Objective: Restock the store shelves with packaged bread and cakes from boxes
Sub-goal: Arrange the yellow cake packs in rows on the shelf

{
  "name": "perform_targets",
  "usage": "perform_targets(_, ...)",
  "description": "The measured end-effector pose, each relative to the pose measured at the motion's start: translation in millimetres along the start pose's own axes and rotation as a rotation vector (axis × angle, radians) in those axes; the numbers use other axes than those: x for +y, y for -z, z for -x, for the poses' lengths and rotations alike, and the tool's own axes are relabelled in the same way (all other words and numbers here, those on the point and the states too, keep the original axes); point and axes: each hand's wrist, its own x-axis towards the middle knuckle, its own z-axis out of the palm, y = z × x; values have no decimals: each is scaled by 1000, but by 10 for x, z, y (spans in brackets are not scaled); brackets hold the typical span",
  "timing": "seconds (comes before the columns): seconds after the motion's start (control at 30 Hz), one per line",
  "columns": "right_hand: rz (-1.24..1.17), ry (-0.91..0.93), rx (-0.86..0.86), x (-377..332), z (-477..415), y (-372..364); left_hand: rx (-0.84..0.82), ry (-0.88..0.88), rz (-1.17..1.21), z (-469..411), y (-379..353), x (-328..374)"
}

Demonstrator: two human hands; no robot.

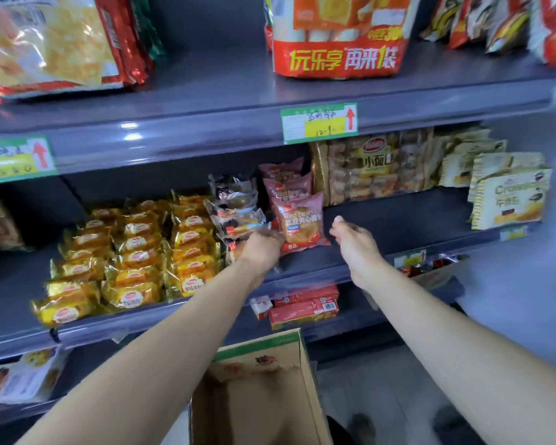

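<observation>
A pink red-bean bread pack stands upright at the front of a short row of like packs on the middle shelf. My left hand rests against its lower left corner and the clear-wrapped cake packs beside it; whether it grips one is unclear. Just to the right of the pink pack, my right hand hovers over bare shelf with loosely curled fingers and nothing in it. Below my arms sits an open cardboard box; its visible inside looks bare.
Gold-wrapped cakes fill the middle shelf's left. Big small-bread bags and croissant packs stand at right, with bare shelf in front. Large bags sit on the upper shelf. Red boxes lie on the lower shelf.
</observation>
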Motion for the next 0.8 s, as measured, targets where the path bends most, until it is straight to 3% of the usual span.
perform_targets(0.3,-46,-9,187,-171,-473,1318,-91,-34,48,-202,-1172,490)
perform_targets(0.6,-103,20,523,56,-1813,3152,-391,32,23,-780,-3453,1014)
perform_targets(0.8,-107,7,568,160,-2642,4060,-419,25,-59,-1519,-4427,1135)
